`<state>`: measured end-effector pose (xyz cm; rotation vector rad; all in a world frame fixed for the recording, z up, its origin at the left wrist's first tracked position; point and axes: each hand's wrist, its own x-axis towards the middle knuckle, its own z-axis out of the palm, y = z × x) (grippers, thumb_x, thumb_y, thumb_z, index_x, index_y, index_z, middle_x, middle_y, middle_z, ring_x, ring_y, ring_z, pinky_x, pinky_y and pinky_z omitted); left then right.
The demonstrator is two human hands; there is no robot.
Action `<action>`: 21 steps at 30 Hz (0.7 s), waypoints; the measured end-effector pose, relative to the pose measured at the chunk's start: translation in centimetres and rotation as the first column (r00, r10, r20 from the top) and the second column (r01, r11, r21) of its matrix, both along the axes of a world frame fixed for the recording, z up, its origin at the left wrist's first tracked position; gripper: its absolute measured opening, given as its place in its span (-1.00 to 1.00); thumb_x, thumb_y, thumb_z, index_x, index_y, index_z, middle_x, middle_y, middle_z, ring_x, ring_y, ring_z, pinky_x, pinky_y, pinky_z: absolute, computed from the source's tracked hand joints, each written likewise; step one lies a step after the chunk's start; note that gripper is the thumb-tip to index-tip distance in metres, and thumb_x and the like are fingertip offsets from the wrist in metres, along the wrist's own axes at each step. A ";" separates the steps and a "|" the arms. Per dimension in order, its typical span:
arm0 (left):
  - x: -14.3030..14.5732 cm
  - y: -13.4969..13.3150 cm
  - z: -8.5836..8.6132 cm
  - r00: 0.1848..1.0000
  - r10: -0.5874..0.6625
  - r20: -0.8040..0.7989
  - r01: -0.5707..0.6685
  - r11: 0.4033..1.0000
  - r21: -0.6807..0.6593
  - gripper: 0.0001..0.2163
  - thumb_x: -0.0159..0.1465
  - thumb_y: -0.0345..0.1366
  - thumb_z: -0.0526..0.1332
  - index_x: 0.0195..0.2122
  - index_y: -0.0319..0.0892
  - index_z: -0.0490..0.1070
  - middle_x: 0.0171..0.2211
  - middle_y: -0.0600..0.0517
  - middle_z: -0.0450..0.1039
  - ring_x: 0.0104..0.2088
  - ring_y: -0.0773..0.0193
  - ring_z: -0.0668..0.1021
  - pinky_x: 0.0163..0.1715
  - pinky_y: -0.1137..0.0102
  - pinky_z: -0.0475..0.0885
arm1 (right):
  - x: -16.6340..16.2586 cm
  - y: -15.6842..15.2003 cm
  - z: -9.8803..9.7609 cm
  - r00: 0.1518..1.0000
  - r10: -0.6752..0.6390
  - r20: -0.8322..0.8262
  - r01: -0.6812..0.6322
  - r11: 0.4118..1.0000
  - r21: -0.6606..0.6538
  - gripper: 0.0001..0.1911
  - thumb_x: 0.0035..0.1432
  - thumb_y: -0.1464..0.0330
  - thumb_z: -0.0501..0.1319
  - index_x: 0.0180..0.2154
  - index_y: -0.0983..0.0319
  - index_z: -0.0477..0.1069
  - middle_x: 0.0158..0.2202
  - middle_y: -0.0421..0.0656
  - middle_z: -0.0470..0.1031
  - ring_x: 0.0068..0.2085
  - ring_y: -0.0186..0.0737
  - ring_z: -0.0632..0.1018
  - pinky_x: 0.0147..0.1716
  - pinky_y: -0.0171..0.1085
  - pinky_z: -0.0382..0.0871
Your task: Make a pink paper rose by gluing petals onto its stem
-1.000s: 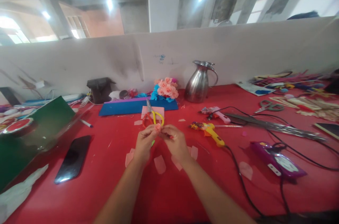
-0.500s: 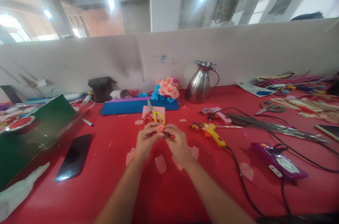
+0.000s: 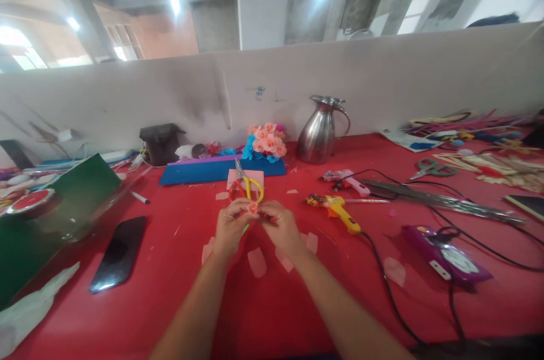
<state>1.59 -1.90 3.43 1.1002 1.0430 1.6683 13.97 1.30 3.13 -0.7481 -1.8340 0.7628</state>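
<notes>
Over the red table (image 3: 178, 292) my left hand (image 3: 230, 228) and my right hand (image 3: 284, 229) meet fingertip to fingertip. Both pinch a small pink paper rose (image 3: 253, 208) held between them. A thin green stem (image 3: 245, 228) shows below my left fingers. Pink paper petals (image 3: 256, 262) lie on the table under and around my hands. Yellow-handled scissors (image 3: 246, 183) rest on a pink sheet just beyond the rose.
A yellow glue gun (image 3: 340, 211) with a black cord lies to the right. A steel jug (image 3: 319, 130), a bunch of paper flowers (image 3: 267, 141) and a blue sheet (image 3: 212, 169) stand further back. A black phone (image 3: 119, 252) lies left, a purple device (image 3: 446, 254) right.
My hands have stayed together in the same place, with only small finger turns on the rose. The view shifted slightly.
</notes>
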 end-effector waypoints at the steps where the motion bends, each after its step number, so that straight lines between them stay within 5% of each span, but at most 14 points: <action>1: 0.0 0.0 0.0 1.000 0.001 -0.010 -0.001 1.000 0.003 -0.95 -0.06 -0.39 0.32 -0.52 -0.18 0.54 -0.36 -0.01 0.42 -0.30 0.27 0.45 -0.23 0.37 0.37 | 0.0 0.0 0.1 1.000 -0.008 0.005 0.008 1.000 0.006 -0.90 0.06 0.38 0.20 -0.42 0.19 0.50 -0.43 -0.13 0.51 -0.38 -0.23 0.47 -0.37 -0.28 0.33; 9: 0.0 0.2 -0.4 0.999 0.022 -0.041 -0.022 1.000 0.007 -0.91 -0.04 -0.35 0.33 -0.46 -0.16 0.57 -0.31 -0.04 0.46 -0.20 0.16 0.48 -0.13 0.27 0.37 | -0.1 -0.4 0.6 0.999 -0.044 0.021 0.043 0.998 0.036 -0.86 0.04 0.43 0.18 -0.52 0.21 0.46 -0.48 -0.14 0.50 -0.41 -0.24 0.46 -0.38 -0.27 0.33; 15: -0.3 0.3 -0.6 0.991 0.051 -0.127 -0.046 0.998 0.038 -0.92 0.01 -0.32 0.29 -0.44 -0.15 0.55 -0.30 -0.02 0.48 -0.22 0.20 0.48 -0.14 0.30 0.35 | 0.6 -0.4 1.0 0.996 -0.056 -0.070 0.049 0.993 -0.105 -0.85 0.03 0.46 0.13 -0.39 0.21 0.48 -0.35 -0.12 0.52 -0.33 -0.24 0.49 -0.35 -0.28 0.34; 21: -0.4 0.2 -0.2 0.920 0.035 -0.389 -0.002 0.996 0.086 -0.90 0.09 -0.33 0.24 -0.39 -0.12 0.54 -0.38 -0.02 0.50 -0.31 0.23 0.49 -0.25 0.36 0.34 | 3.1 1.0 4.5 0.998 0.059 -0.027 -0.064 0.965 -0.254 -0.80 0.10 0.31 0.10 -0.37 0.23 0.48 -0.37 -0.17 0.54 -0.31 -0.26 0.51 -0.30 -0.30 0.32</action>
